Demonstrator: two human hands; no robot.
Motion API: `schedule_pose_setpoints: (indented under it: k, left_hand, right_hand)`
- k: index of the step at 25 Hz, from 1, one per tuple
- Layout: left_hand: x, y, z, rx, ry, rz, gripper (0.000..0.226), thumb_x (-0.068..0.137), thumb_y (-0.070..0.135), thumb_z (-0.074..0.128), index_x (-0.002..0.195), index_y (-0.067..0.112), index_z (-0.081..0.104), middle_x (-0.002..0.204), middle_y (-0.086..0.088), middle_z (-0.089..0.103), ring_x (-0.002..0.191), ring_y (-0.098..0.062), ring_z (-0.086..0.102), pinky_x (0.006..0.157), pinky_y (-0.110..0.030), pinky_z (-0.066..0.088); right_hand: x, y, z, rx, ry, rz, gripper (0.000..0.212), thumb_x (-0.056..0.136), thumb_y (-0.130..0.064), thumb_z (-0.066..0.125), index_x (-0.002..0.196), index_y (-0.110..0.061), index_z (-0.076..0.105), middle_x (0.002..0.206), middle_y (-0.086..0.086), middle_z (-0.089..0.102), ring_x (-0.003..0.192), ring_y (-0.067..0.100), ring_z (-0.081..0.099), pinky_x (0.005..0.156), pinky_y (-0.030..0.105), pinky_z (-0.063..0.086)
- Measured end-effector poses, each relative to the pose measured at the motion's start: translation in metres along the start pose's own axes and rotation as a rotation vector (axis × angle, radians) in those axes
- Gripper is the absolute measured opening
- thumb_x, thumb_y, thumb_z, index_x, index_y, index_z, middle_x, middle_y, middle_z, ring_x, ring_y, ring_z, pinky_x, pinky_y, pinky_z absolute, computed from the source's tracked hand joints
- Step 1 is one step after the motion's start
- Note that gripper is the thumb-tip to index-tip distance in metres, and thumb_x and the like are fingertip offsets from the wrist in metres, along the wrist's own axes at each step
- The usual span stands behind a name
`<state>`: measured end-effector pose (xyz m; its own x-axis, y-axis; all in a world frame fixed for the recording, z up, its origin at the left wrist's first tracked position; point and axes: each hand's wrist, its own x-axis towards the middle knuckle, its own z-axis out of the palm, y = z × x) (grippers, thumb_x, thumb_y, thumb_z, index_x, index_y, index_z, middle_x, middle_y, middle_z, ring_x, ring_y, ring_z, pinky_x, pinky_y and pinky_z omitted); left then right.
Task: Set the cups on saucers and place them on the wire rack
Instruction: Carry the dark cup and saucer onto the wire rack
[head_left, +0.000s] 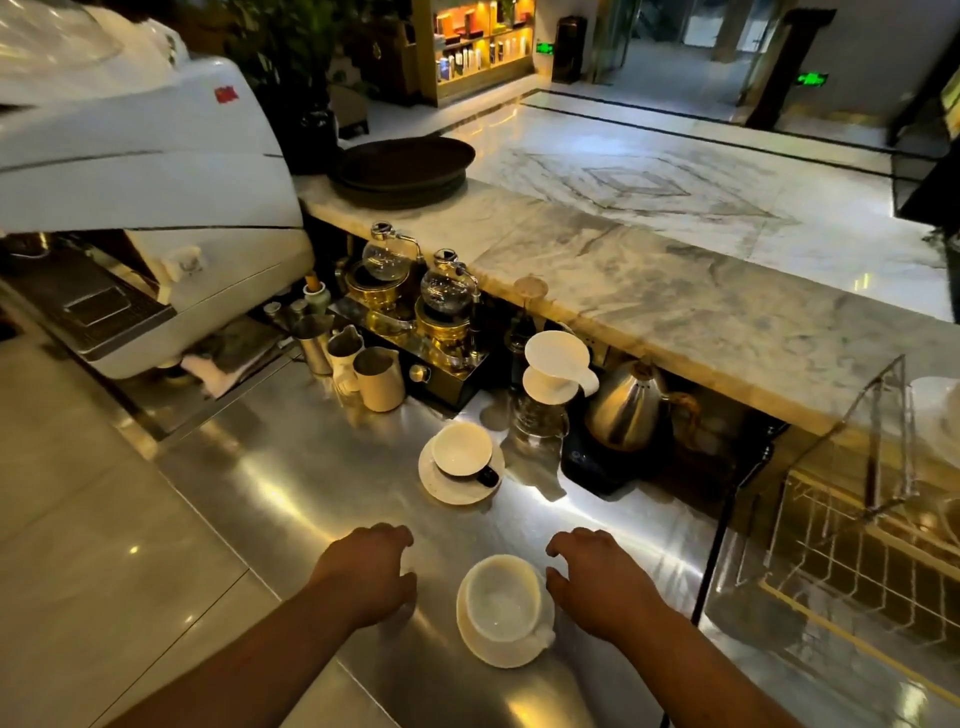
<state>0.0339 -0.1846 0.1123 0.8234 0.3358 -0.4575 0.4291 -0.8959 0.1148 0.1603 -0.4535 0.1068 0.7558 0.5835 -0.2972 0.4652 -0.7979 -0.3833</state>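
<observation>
cup (503, 603) on saucer (511, 652) sits between left hand (370, 569) and right hand (597, 577), fingers loosely curled, empty.

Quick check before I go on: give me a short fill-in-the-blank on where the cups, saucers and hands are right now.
1. The near cup sits on a saucer between the left hand and the ____ hand.
2. The far cup has a ____ handle.
3. Both cups stand on the steel counter, not yet on the wire ____.
4. Neither hand holds a ____.

Missing words: right; dark; rack; cup
</observation>
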Motion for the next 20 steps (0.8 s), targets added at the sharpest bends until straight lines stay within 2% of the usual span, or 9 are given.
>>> schedule_pose_setpoints:
  k: [4,7,10,12,13,16,18,20]
  left_hand:
    - [0.045,-0.021,-0.003,-0.031,-0.059,-0.011,0.063,0.077,0.051,0.062,0.137,0.034,0.055,0.139,0.006,0.059,0.124,-0.022,0.059,0.095,-0.038,0.052]
    - [0.085,-0.036,0.000,-0.086,-0.079,-0.003,0.050,0.082,0.051,0.060,0.129,0.033,0.058,0.132,0.004,0.062,0.117,-0.022,0.062,0.092,-0.038,0.052]
    - [0.121,-0.048,0.004,-0.201,-0.077,-0.004,0.044,0.091,0.052,0.055,0.130,0.030,0.059,0.130,0.001,0.066,0.113,-0.022,0.064,0.084,-0.035,0.050]
    - [0.146,-0.052,0.006,-0.305,-0.071,-0.016,0.044,0.093,0.049,0.057,0.132,0.029,0.058,0.129,-0.001,0.068,0.110,-0.021,0.065,0.079,-0.032,0.046]
    - [0.157,-0.054,0.007,-0.363,-0.059,-0.021,0.045,0.093,0.046,0.058,0.133,0.028,0.058,0.131,-0.001,0.068,0.110,-0.021,0.065,0.079,-0.032,0.045]
    - [0.187,-0.056,0.006,-0.505,-0.024,-0.032,0.045,0.091,0.042,0.066,0.134,0.029,0.057,0.128,0.001,0.070,0.099,-0.015,0.062,0.078,-0.031,0.045]
    - [0.203,-0.056,0.005,-0.588,-0.036,-0.049,0.043,0.091,0.042,0.069,0.131,0.030,0.058,0.124,0.003,0.071,0.096,-0.013,0.059,0.079,-0.031,0.045]
    - [0.219,-0.055,0.005,-0.649,-0.060,-0.062,0.038,0.091,0.042,0.068,0.125,0.030,0.059,0.120,0.002,0.073,0.098,-0.016,0.065,0.081,-0.034,0.049]
  right_hand:
    - [0.044,-0.020,0.018,0.015,-0.032,0.067,0.041,0.095,-0.046,0.055,0.133,-0.031,0.061,0.130,-0.004,0.062,0.120,0.019,0.053,0.096,0.034,0.049]
    - [0.075,-0.035,0.032,0.058,-0.047,0.143,0.038,0.093,-0.045,0.056,0.129,-0.032,0.063,0.125,-0.005,0.065,0.112,0.017,0.056,0.090,0.032,0.050]
    - [0.100,-0.052,0.045,0.154,-0.074,0.220,0.027,0.089,-0.042,0.056,0.112,-0.033,0.066,0.108,-0.009,0.067,0.097,0.015,0.062,0.082,0.031,0.053]
    - [0.120,-0.058,0.055,0.236,-0.063,0.276,0.017,0.087,-0.037,0.057,0.101,-0.031,0.065,0.096,-0.010,0.067,0.087,0.012,0.064,0.083,0.036,0.059]
    - [0.130,-0.060,0.060,0.279,-0.063,0.314,0.017,0.089,-0.035,0.057,0.103,-0.028,0.065,0.097,-0.007,0.068,0.087,0.013,0.065,0.086,0.039,0.059]
    - [0.158,-0.057,0.075,0.319,-0.103,0.371,0.031,0.093,-0.034,0.059,0.121,-0.020,0.064,0.119,0.008,0.069,0.108,0.025,0.066,0.098,0.042,0.055]
    - [0.168,-0.058,0.077,0.487,-0.052,0.498,0.033,0.090,-0.035,0.060,0.121,-0.022,0.061,0.111,0.007,0.072,0.100,0.028,0.069,0.091,0.044,0.058]
    - [0.178,-0.058,0.084,0.627,-0.017,0.584,0.028,0.092,-0.026,0.058,0.119,-0.024,0.059,0.103,0.010,0.074,0.095,0.033,0.072,0.087,0.049,0.062]
